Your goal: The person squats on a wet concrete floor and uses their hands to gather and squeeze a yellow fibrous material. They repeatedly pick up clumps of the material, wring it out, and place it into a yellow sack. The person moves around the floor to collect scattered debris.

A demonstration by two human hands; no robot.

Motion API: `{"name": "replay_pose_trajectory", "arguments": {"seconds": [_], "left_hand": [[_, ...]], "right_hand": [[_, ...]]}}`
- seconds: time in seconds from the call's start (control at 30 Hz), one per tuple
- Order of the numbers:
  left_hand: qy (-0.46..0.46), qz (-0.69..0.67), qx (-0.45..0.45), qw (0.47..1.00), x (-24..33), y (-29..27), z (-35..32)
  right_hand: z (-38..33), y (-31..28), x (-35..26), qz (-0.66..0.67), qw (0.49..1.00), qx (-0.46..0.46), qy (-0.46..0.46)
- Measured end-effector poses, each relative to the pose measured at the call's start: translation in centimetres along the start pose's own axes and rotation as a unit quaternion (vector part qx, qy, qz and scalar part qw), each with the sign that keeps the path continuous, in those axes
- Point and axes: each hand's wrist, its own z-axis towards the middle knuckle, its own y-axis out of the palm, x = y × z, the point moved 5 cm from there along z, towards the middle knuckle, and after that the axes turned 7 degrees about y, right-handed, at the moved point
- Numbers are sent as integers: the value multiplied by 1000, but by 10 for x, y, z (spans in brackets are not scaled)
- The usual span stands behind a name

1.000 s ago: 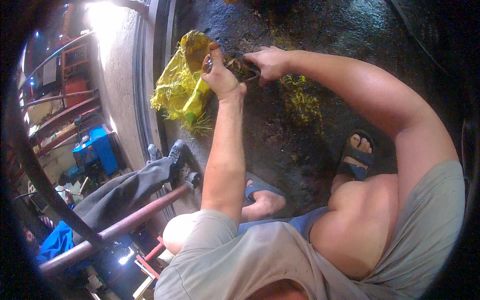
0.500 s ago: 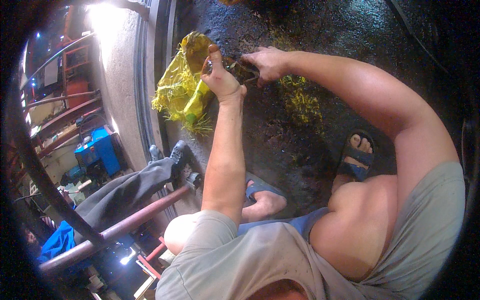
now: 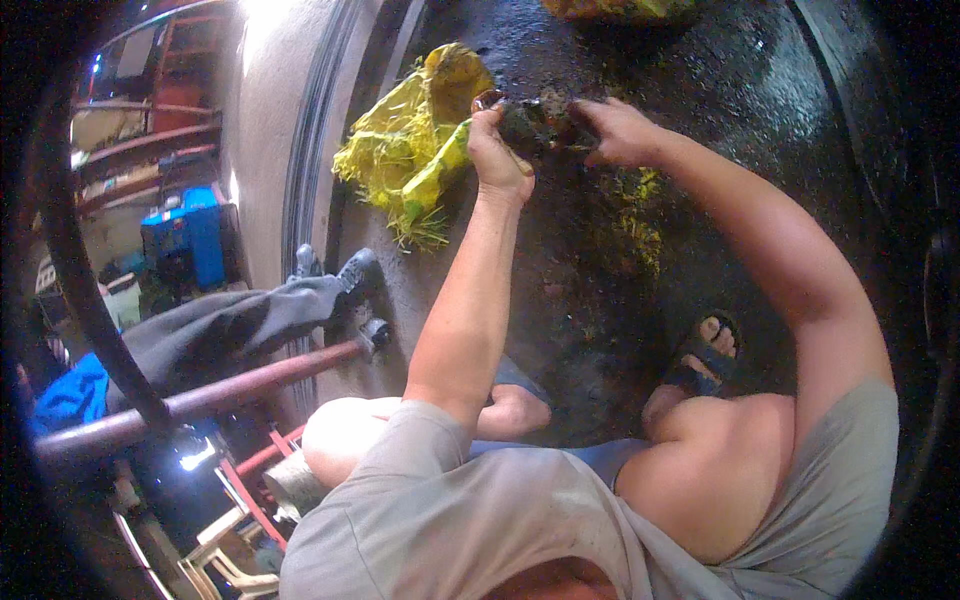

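Note:
Out in front of me, over the wet black floor, my left hand [image 3: 498, 152] is closed on the left end of a dark, oily, lumpy piece [image 3: 540, 122] whose kind I cannot make out. At its other end, the fingers of my right hand [image 3: 618, 132] are bent round the edge and grip it. Wet grime coats the piece and my fingertips. Just left of my left hand lies a crumpled yellow woven sack [image 3: 410, 165] with frayed edges, close to my knuckles.
Yellow scraps [image 3: 640, 225] stick to the floor below my right hand. Another yellowish bundle [image 3: 620, 8] is cut off at the top. On the left, a reddish pipe rail [image 3: 260, 385] crosses near a person's grey-trousered legs [image 3: 240, 325]. Beyond stands a blue box-shaped machine [image 3: 185, 240].
My left thumb was raised and has come down onto the dark piece. Both hands and the sack appear farther right, and the whole view has shifted.

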Motion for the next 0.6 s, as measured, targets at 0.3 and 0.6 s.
{"name": "replay_pose_trajectory", "arguments": {"seconds": [0.3, 0.6], "left_hand": [[-11, 408, -66, 911, -16, -77, -7], [190, 593, 3, 782, -25, -69, -4]], "right_hand": [[-2, -24, 70, 7, 992, 91, 90], [2, -40, 76, -4, 991, 99, 88]]}}
